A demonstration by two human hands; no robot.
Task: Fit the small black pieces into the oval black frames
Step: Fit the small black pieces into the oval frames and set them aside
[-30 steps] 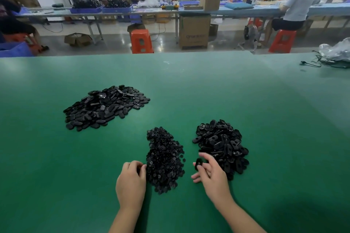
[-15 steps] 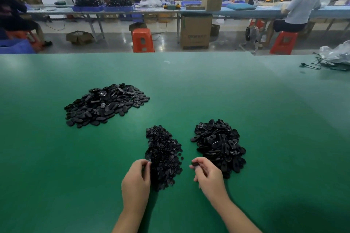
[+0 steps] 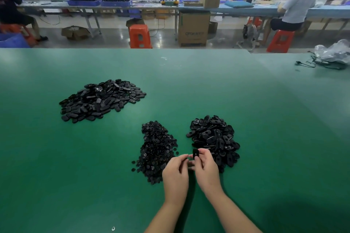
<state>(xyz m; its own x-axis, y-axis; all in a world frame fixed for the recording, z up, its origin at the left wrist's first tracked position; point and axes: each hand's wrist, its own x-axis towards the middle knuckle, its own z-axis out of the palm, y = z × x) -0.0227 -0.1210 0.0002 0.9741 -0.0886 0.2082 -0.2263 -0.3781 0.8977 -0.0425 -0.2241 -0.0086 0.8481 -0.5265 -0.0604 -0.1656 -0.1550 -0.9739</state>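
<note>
Desk: green; three loose black heaps lie on it, none in a container
Pieces: heap of small round bits in front of the hands, slightly left
Frames: heap of open ovals just right of the pieces
Far heap: flat black ovals, well apart to the left and further back
Right hand: fingers curled, pinching one frame upright above the desk
Left hand: fingertips bent in, close to the frame; whether they hold a piece, cannot tell
Blue trays: on a far bench; piled with dark parts
Bag: clear plastic, desk's far right, beside cables
</note>
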